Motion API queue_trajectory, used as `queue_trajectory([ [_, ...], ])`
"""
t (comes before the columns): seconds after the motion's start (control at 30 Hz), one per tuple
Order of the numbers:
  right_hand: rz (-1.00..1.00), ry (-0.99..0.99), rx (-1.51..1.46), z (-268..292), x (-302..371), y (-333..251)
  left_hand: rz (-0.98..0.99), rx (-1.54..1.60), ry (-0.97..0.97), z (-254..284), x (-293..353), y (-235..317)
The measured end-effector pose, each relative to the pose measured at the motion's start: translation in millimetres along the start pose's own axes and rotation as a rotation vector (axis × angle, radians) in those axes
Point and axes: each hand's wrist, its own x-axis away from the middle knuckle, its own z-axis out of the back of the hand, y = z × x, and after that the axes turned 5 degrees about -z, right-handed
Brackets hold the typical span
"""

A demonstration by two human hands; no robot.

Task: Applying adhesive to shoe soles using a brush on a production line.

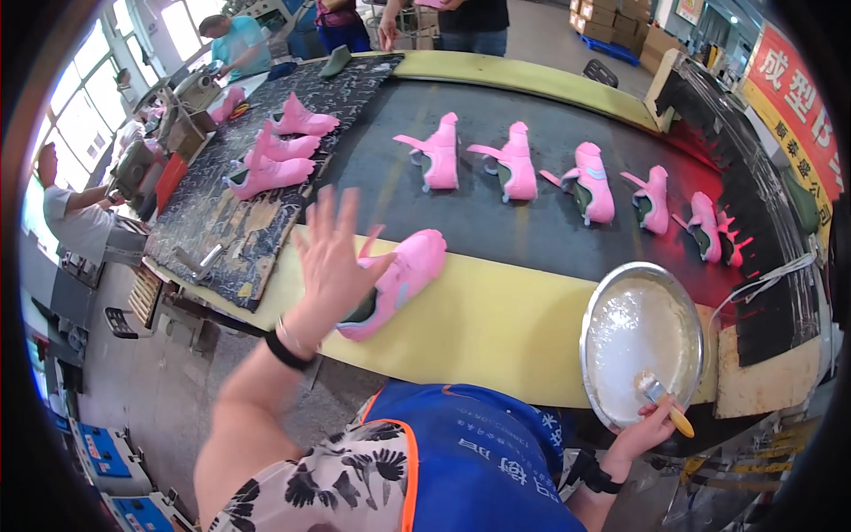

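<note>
My left hand (333,262) is raised with its fingers spread, above and partly in front of a pink shoe upper (415,268) lying on the yellow ledge (496,301). The hand seems to hold nothing; whether it touches the upper cannot be told. At the right, my right hand (645,429) grips a brush (677,420) by its yellow handle. The bristles rest in a round metal bowl (589,355) coated inside with a whitish, glossy liquid. Beyond the ledge, several pink shoe uppers (441,156) stand spaced in a row on the dark conveyor belt (496,235).
Left of the belt, a worn black board (213,235) carries three more pink uppers. Dark fringes (727,177) hang at the red-lit tunnel mouth on the right. A person in a turquoise shirt (241,44) works at the far left; others stand beyond the far yellow ledge (532,78).
</note>
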Motion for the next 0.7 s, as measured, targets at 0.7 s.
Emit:
queue_trajectory([
  [0.7,0.094,-0.172,0.210,-3.5,-13.3,-8.2,-0.035,0.833,-0.583,-57.5,69.0,73.6],
])
